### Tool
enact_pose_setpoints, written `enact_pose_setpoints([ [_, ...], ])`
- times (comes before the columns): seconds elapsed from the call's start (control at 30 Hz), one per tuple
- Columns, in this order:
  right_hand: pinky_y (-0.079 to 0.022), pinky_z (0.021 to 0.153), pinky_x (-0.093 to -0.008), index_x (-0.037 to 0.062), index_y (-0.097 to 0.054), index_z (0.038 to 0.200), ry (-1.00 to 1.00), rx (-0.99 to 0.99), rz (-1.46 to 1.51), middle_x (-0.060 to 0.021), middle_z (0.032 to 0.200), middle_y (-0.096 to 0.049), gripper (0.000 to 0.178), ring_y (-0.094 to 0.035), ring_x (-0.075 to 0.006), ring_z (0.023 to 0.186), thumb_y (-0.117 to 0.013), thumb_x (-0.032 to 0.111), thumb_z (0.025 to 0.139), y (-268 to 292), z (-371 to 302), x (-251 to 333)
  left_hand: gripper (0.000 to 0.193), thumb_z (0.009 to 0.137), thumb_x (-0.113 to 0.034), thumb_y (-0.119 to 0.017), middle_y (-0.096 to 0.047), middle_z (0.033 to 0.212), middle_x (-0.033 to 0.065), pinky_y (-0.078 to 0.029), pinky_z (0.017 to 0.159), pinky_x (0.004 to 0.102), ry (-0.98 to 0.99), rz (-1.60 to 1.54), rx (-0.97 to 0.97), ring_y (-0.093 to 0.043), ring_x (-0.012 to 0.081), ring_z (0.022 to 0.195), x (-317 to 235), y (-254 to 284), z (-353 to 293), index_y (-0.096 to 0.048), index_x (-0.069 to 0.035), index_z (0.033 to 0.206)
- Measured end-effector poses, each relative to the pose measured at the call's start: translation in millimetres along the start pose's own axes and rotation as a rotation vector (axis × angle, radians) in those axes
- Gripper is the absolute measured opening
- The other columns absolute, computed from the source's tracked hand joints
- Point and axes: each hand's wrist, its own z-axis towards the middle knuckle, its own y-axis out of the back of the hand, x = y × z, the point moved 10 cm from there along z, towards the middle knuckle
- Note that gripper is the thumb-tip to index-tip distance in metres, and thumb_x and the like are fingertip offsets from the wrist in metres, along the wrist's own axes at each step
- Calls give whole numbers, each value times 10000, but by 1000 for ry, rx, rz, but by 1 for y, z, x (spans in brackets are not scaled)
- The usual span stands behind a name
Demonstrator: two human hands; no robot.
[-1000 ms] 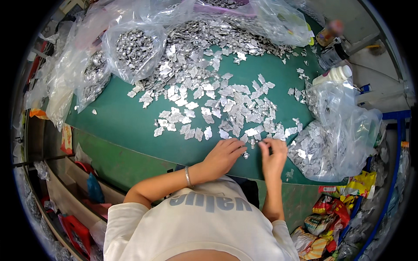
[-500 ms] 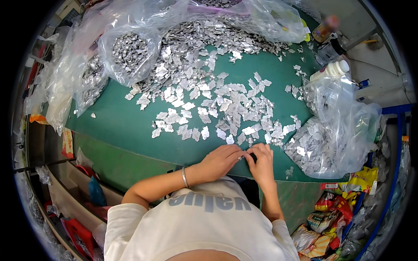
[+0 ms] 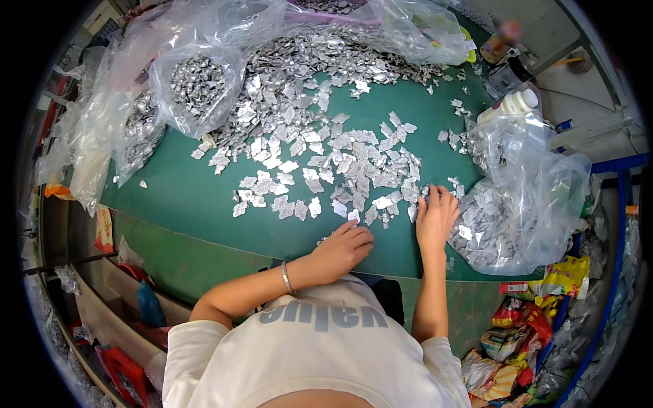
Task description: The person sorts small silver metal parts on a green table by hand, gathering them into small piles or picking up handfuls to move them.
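Many small flat silvery metal pieces with wavy outlines [image 3: 360,163] lie spread over the green tabletop [image 3: 183,197]. My left hand [image 3: 343,250] rests at the table's near edge, fingers bent and close together; what they hold, if anything, is hidden. A few small metal pieces [image 3: 322,240] show just beyond its fingertips. Farther right, my right hand [image 3: 437,216] reaches to the right edge of the spread pieces. Its fingers are slightly apart, with the tips among the pieces, and none is plainly gripped.
A clear plastic bag of metal pieces [image 3: 500,224] lies at the right. Another bag of small metal parts [image 3: 197,88] sits at the far left, beside a large heap [image 3: 306,58]. A white bottle [image 3: 510,105] stands at the back right. Colourful packets [image 3: 517,326] are below, right.
My hands were together at the near edge and have separated. The right hand has moved forward and right to the pieces; the left has shifted slightly left.
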Motion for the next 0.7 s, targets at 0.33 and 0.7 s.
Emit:
enact_pose_setpoints([
  [0.33, -366, 891, -443, 12, -602, 1110, 9, -8, 197, -111, 1127, -560, 327, -497, -311, 1053, -681, 98, 805, 19, -2, 16, 293, 787, -60, -585, -537, 1235, 125, -310, 1086, 472, 15, 6, -66, -457, 276, 1220, 9, 11, -24, -625, -1, 1071],
  [0.7, -366, 838, -397, 62, -634, 863, 55, -85, 207, -60, 1034, -617, 145, -528, -270, 974, -726, 96, 755, 7, 16, 12, 218, 787, -71, -685, -569, 1150, 102, -382, 1005, 465, 51, -105, -201, -519, 279, 1126, 16, 21, -31, -629, -29, 993],
])
